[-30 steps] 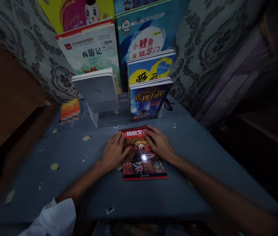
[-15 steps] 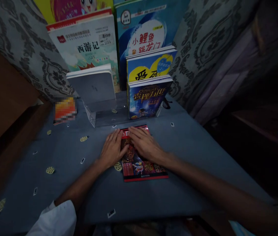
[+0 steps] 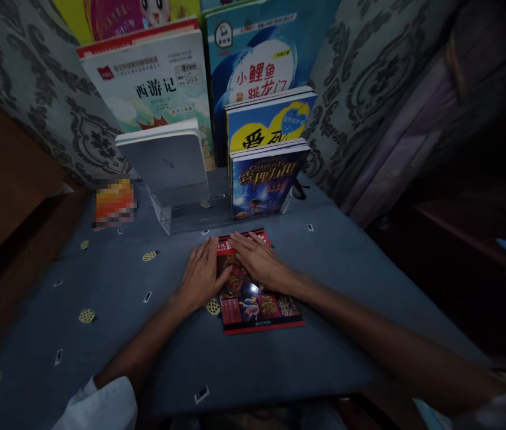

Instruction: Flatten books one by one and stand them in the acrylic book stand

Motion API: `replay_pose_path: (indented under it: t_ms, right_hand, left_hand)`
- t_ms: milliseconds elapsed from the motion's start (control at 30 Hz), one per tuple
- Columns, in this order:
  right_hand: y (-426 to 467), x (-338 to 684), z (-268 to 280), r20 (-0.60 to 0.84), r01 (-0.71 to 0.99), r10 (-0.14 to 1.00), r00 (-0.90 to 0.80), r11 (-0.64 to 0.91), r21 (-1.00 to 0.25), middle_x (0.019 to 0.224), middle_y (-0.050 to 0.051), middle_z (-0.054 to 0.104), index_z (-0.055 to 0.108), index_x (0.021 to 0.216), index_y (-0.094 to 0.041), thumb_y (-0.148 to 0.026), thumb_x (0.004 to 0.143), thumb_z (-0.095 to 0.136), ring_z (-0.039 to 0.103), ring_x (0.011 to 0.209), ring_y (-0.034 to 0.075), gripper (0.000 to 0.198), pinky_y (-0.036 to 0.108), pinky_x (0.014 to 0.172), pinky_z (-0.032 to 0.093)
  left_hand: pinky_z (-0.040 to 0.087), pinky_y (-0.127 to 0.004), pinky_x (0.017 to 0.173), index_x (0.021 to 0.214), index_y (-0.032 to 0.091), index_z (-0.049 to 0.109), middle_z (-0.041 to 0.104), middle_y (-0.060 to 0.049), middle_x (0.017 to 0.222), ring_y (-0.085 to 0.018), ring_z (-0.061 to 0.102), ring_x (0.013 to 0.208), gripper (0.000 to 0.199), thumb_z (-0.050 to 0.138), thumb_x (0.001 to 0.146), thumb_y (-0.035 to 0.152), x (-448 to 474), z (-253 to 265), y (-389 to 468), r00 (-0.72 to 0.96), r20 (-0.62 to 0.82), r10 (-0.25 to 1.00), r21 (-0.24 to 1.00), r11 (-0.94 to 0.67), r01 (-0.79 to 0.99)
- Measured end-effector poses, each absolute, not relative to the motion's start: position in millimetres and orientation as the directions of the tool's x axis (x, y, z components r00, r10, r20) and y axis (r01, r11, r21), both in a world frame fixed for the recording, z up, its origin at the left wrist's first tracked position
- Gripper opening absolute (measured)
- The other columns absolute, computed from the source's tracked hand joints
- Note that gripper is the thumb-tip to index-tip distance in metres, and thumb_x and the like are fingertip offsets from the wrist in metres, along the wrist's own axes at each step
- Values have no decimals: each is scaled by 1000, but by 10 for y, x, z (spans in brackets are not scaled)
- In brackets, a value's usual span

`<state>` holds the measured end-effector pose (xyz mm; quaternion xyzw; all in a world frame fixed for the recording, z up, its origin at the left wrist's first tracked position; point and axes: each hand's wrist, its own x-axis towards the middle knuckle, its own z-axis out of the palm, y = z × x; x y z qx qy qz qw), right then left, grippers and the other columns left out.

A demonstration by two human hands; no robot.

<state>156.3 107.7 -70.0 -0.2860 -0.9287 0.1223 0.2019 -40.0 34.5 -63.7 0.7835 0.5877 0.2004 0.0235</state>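
Observation:
A red and black book (image 3: 266, 306) with a glossy picture cover lies flat and closed on the blue-grey tablecloth (image 3: 346, 280). At its left edge rests my left hand (image 3: 201, 272), fingers stretched out and the thumb reaching over the cover. My right hand (image 3: 262, 263) lies flat across the book's upper right part, fingers extended and covering some of the title. Neither hand is wrapped around anything. Just beyond the fingertips is a clear stand (image 3: 181, 218), with a dark blue book (image 3: 268, 182) upright in its right side.
In the stand's left side is a grey-covered book (image 3: 166, 158). Taller books, among them a white and green one (image 3: 154, 83) and a blue one (image 3: 253, 54), lean behind. A pixelated orange item (image 3: 115, 203) lies at left. Patterned curtains (image 3: 355, 89) hang behind the table.
My right hand has slid slightly left over the cover, and more of the title shows at the right. The whole view has shifted a little. The book stays flat.

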Motion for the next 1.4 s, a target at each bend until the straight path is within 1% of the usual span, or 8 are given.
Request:
replay_pose_path:
  t_ms: [133,233,467,600,733,900,1067,1400]
  right_hand:
    - [1177,1764,-729,317,550,654,-687,753,-361,145,17,56,55,140,-17,-15,97,38,47,140,27,47,57,118,32]
    - [1275,1910,-756,339,545,696,-633,711,-444,144,14,58,58,138,-21,-17,97,39,50,138,27,45,59,117,33]
    - [1489,2093,-761,284,331,775,-564,527,-783,135,5,66,62,135,-27,-33,99,45,63,123,24,40,48,108,48]
    - [1536,2117,-699,239,226,803,-546,416,-881,135,4,66,63,133,-26,-35,99,46,60,127,24,39,48,112,44]
    - [1539,2120,-638,199,212,825,-528,355,-910,135,5,67,61,135,-25,-34,101,45,59,128,25,38,53,115,40]
    - [1540,2114,-618,215,235,823,-525,383,-893,133,7,68,60,135,-25,-31,103,43,59,128,24,38,54,115,39]
    - [1552,2108,-633,220,247,828,-516,389,-888,134,6,67,61,134,-25,-32,103,43,58,130,24,37,51,115,41]
    - [1569,2107,-650,219,148,809,-545,350,-925,136,8,66,61,134,-22,-38,104,42,60,128,22,39,47,113,43]
  left_hand:
    - [34,-52,117,151,10,29,45,-22,152,-32,40,145,65,48,98,44,-398,-639,347,227,281,933,259,-301,918]
    - [33,-51,118,150,11,32,43,-21,154,-31,37,146,63,46,99,45,-400,-641,349,226,268,936,250,-295,922]
    - [30,-51,120,148,12,39,39,-19,157,-29,32,149,59,44,100,47,-411,-642,355,241,232,943,213,-291,933]
    - [29,-52,120,148,11,38,36,-20,158,-29,29,150,60,42,101,47,-416,-625,366,264,201,943,192,-302,934]
    - [27,-53,121,150,9,36,35,-21,158,-29,28,151,61,40,101,45,-427,-585,404,322,174,931,157,-349,924]
    - [26,-52,122,151,10,35,35,-20,159,-28,28,150,58,36,103,43,-394,-513,505,427,126,895,109,-440,891]
    - [25,-49,123,151,7,34,32,-21,160,-28,26,151,65,38,102,50,-237,-448,680,496,88,864,134,-504,853]
    - [20,-46,125,150,12,39,35,-14,160,-21,25,152,54,33,105,41,169,-391,893,664,35,746,152,-661,735]
